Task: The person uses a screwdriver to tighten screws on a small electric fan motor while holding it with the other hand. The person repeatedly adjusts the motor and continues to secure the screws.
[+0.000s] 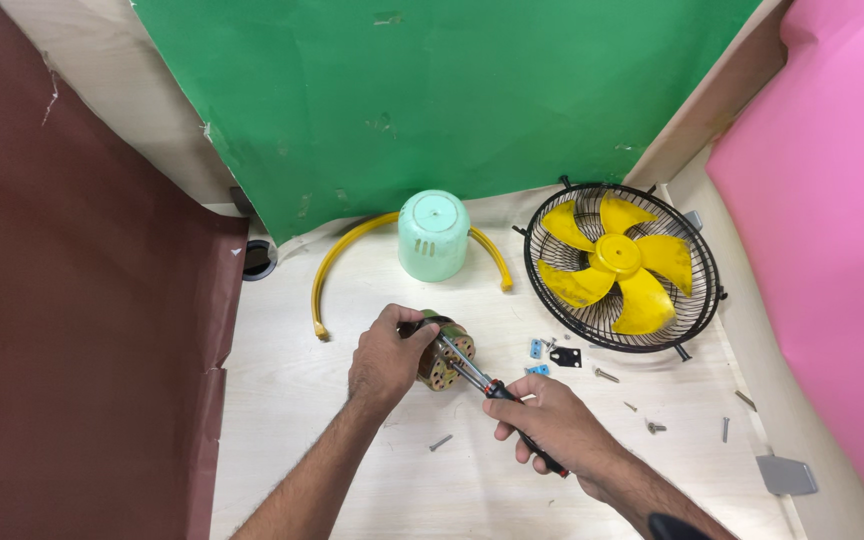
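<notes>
Left hand [384, 358] grips motor [442, 355]; right hand [542, 420] clamps screwdriver [492, 390], tip seemingly touching it.

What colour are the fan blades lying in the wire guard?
Yellow: the fan blades sit in the black wire guard, seen in the head view.

A pale wood-grain tabletop [352, 470] fills the lower middle. A large green paper sheet [432, 90] hangs behind it, a dark maroon paper sheet [72, 300] covers the left side, and a pink paper sheet [832, 200] covers the right. Light is even.
</notes>
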